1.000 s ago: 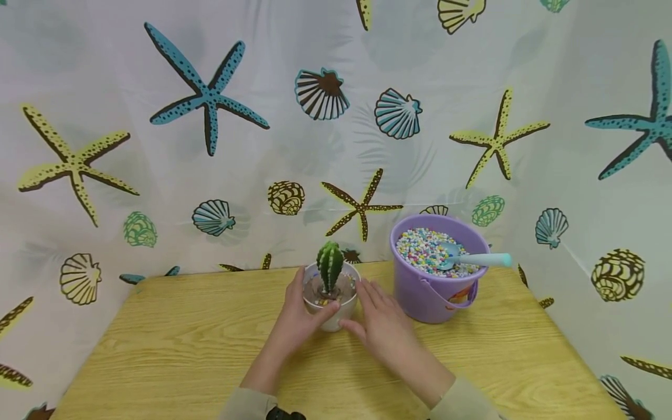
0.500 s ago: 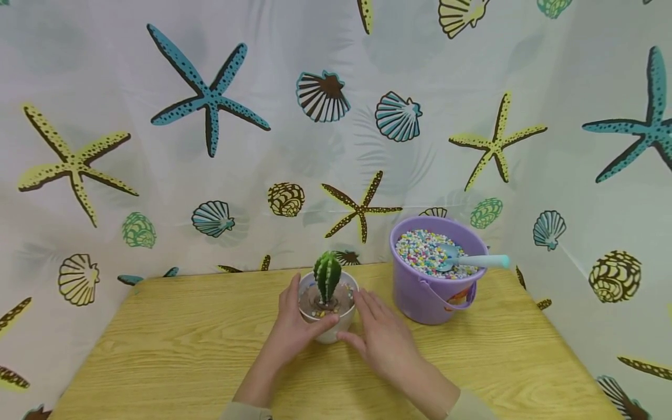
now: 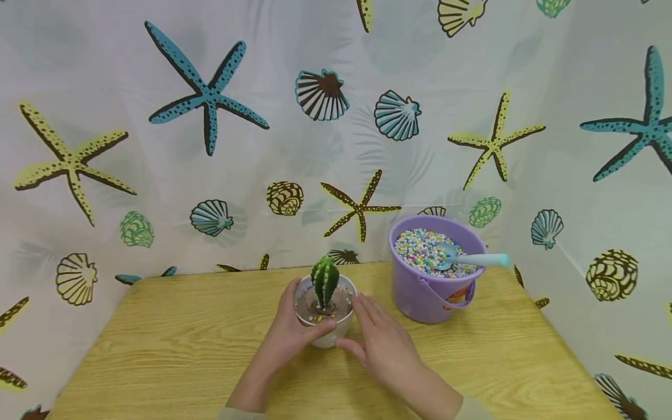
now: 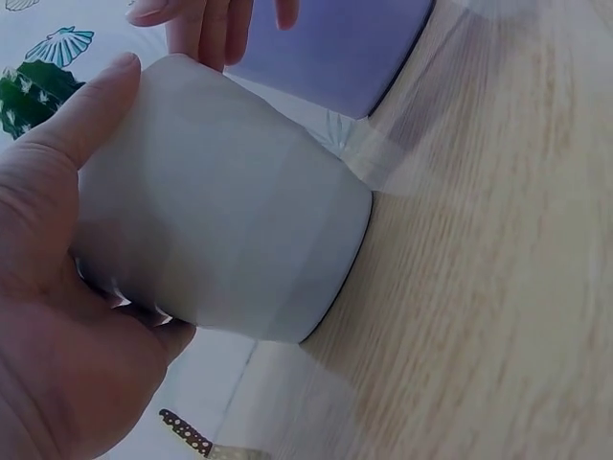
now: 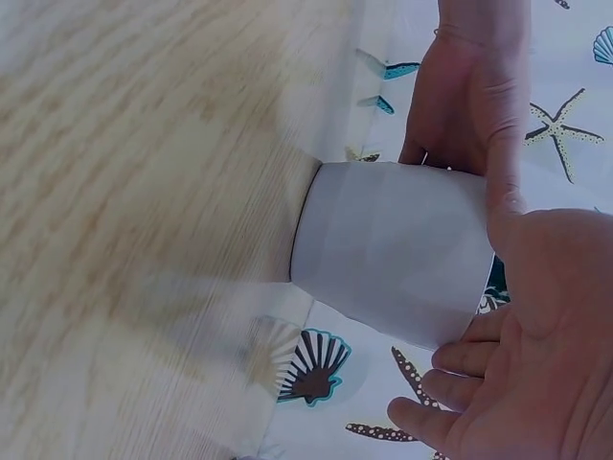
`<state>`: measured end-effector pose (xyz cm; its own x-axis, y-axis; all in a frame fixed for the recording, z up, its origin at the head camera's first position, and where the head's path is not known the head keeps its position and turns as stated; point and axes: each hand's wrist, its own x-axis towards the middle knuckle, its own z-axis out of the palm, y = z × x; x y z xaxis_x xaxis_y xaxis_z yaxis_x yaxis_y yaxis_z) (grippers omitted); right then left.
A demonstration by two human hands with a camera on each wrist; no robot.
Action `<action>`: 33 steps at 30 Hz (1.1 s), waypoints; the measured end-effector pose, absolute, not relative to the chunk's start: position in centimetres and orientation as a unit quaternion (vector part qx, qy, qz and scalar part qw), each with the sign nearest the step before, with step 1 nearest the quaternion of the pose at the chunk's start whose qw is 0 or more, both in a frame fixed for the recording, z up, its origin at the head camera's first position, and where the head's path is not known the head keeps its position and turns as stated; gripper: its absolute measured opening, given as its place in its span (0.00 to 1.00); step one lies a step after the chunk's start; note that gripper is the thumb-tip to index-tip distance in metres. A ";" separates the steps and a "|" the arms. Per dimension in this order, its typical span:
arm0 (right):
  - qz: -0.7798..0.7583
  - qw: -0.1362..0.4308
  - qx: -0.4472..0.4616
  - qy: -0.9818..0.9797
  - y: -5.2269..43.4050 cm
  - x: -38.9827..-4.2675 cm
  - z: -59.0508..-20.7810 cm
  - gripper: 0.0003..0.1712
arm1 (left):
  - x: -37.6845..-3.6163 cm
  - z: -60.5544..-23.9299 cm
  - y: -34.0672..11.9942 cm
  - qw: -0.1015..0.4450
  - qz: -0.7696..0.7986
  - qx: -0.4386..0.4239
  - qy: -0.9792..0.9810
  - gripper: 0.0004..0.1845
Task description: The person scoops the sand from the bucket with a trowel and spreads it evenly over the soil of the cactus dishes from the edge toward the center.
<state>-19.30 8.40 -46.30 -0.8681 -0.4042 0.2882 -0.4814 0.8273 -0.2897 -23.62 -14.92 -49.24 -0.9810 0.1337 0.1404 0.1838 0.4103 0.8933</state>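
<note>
A white pot (image 3: 342, 328) with a green cactus (image 3: 324, 281) stands on the wooden table, filled with brown material and a few coloured beads. My left hand (image 3: 287, 333) grips it from the left, thumb on the near side and fingers around the far left side, as the left wrist view also shows along the pot wall (image 4: 230, 192). On the opposite side, my right hand (image 3: 387, 339) rests its fairly straight fingertips against the rim, with the thumb near the front. In the right wrist view its fingers (image 5: 450, 388) are spread loosely and do not wrap the pot.
Right of the pot stands a purple bucket (image 3: 420, 294) full of small coloured beads (image 3: 417, 251). A light blue scoop (image 3: 480, 260) lies in it, its handle over the rim. Behind the wooden table (image 3: 184, 338) hangs a cloth (image 3: 236, 175) printed with starfish and shells.
The cactus pot has slid a little toward me and slightly left, with both hands moving along with it. The bucket and scoop keep their place.
</note>
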 end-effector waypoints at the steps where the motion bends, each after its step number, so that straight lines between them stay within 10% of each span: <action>1: 0.179 0.109 0.234 -0.949 8.4 -19.2 -46.3 0.48 | -23.6 -49.2 -14.9 0.020 -0.537 -0.094 -0.838 0.69; 33: 0.169 0.099 0.253 -0.947 8.7 -17.5 -45.7 0.48 | -23.1 -48.8 -16.1 -0.029 -0.546 -0.106 -0.830 0.71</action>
